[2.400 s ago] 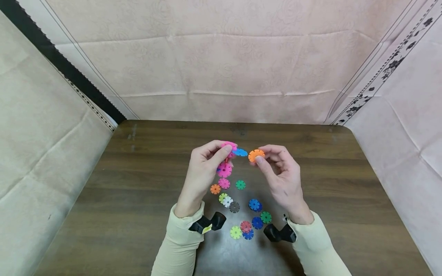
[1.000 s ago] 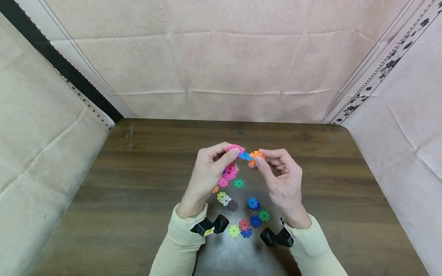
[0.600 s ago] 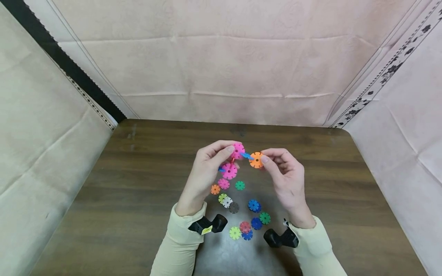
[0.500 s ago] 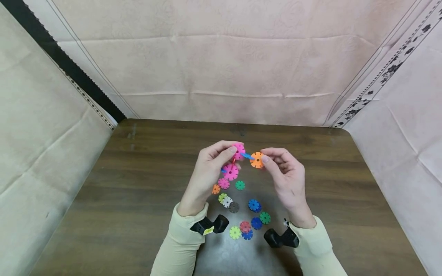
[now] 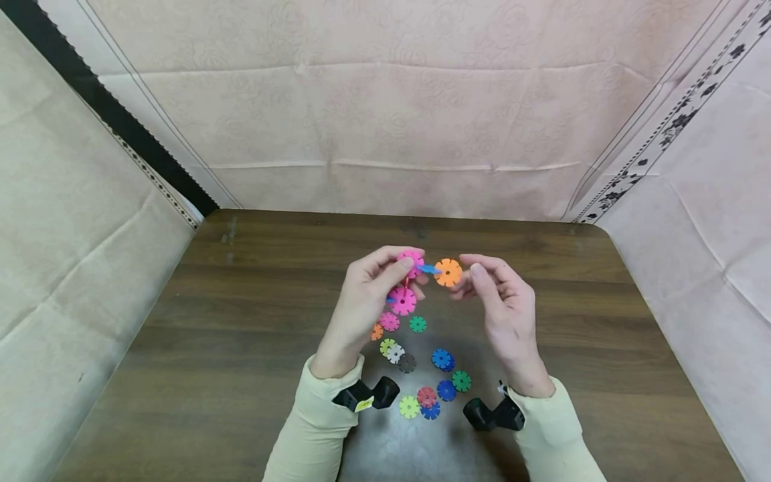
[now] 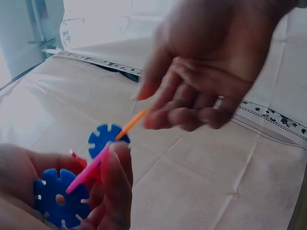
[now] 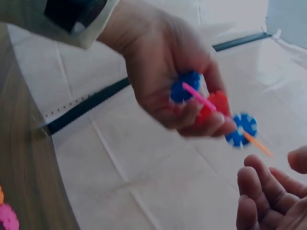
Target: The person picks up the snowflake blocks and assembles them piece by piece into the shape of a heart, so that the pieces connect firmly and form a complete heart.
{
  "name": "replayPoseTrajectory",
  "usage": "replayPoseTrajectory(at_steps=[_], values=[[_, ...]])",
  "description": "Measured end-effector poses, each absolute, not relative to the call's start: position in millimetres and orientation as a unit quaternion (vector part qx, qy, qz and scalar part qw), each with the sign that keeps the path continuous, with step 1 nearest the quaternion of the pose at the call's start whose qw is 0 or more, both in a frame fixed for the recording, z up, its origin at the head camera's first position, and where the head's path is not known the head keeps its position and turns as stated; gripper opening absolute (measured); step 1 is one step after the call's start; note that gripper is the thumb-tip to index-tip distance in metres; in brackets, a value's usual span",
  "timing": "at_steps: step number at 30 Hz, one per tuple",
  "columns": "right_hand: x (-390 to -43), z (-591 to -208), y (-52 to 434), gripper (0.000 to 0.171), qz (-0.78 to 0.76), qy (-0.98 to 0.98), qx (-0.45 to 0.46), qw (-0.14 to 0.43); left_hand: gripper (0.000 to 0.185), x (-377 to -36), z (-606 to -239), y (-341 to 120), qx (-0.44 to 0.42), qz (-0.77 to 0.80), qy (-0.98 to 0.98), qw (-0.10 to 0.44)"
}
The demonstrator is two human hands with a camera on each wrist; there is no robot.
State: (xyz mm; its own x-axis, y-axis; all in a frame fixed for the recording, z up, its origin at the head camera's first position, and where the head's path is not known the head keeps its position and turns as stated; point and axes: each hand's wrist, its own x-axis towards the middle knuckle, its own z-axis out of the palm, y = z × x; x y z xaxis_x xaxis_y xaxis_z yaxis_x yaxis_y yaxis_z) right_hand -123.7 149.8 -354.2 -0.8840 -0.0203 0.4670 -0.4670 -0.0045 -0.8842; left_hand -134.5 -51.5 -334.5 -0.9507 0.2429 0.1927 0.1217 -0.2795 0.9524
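My left hand (image 5: 369, 286) pinches a chain of notched plastic discs between thumb and fingers, up above the table. The chain runs from a pink disc (image 5: 412, 261) at the thumb through a blue disc (image 5: 429, 269) to an orange disc (image 5: 448, 273) at its right end. Below hangs another pink disc (image 5: 402, 301); a red disc (image 7: 217, 105) and a second blue disc (image 7: 185, 87) show in the right wrist view, partly covered by fingers. My right hand (image 5: 507, 302) is off the orange disc, fingers relaxed and bent, thumb apart, holding nothing.
On the brown table (image 5: 241, 375) lie several loose discs, among them a green disc (image 5: 417, 324), a grey disc (image 5: 407, 363), a yellow-green disc (image 5: 409, 407) and a coral disc (image 5: 426, 396). Pale cloth (image 5: 385, 134) stands behind the table and at both sides.
The orange disc, earlier apart in my right hand, is now joined to the chain's blue disc. My right hand has let go of it and moved slightly right.
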Motion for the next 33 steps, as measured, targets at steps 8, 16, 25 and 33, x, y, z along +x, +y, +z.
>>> replayPoseTrajectory(at_steps=[8,16,25,33], values=[[-137,-392,167,0.020,0.475,-0.864,0.164,-0.023,0.027,-139,-333,-60,0.121,0.844,0.523,0.010],[-137,-449,158,0.038,0.220,-0.936,0.157,-0.227,0.036,-139,-333,-59,0.118,0.856,0.503,0.016],[-140,-459,161,0.022,0.251,-0.924,0.162,-0.239,0.040,-138,-332,-61,0.127,0.870,0.475,0.025],[-147,-460,159,0.021,0.249,-0.922,0.171,-0.243,0.034,-139,-331,-61,0.101,0.873,0.476,0.027]])
